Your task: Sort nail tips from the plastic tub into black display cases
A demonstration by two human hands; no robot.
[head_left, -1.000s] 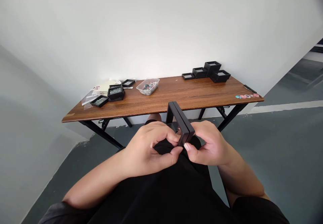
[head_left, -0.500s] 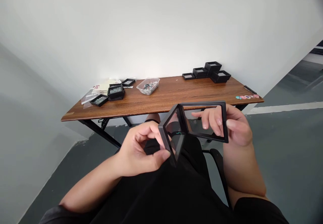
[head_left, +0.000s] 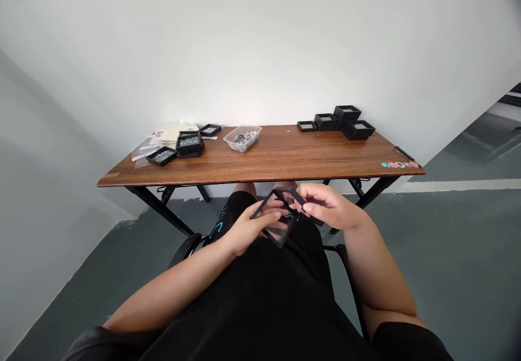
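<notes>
A black hinged frame [head_left: 288, 237] with clear film panes is held above my lap, its two halves partly unfolded. My left hand [head_left: 250, 225] grips the left half, thumb on top, with fingers visible behind the clear pane. At the other half, my right hand [head_left: 325, 206] pinches the edge between thumb and fingers. The right half is tilted up and seen nearly edge-on. Both hands are just in front of the table's near edge.
On the wooden table [head_left: 277, 160] are a clear plastic tub [head_left: 243, 145] of small packets, black frames [head_left: 189, 143] beside papers [head_left: 169, 134] at left, stacked black frames [head_left: 348, 114] at back right, and round stickers [head_left: 400, 165] near the right end. Chair armrests flank my lap.
Both hands have lowered the frame toward my lap. Its left half now lies flatter, facing up, and the right half has folded from facing me to nearly edge-on. My right hand moved left.
</notes>
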